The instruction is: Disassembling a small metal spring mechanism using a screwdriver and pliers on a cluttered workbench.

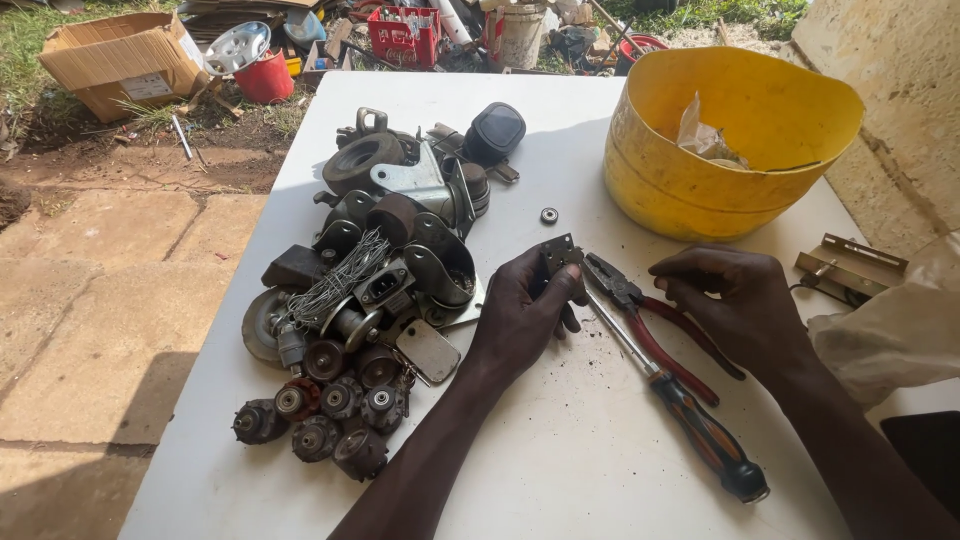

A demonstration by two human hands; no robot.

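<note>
Meanwhile left hand [520, 315] clasps a small metal bracket [560, 255] (right hand [735, 300] holds red-handled pliers [650, 320]).

Left hand [520, 315] clenched, right hand [735, 305] curled.

On the white counter [560, 470], the heap of worn metal caster wheels [365, 300] lies left; the yellow plastic tub [730, 140] stands behind right; the red-handled pliers [655, 320] and striped-handled screwdriver [690, 420] lie between, with the small black bearing ring [549, 215] behind them.

One yellow tub [700, 190] at bench [560, 450] far corner. Beside tub: one pliers [655, 325], one screwdriver [690, 415], one small bearing [549, 215], two hands. Caster pile [370, 300] uncountable.
</note>
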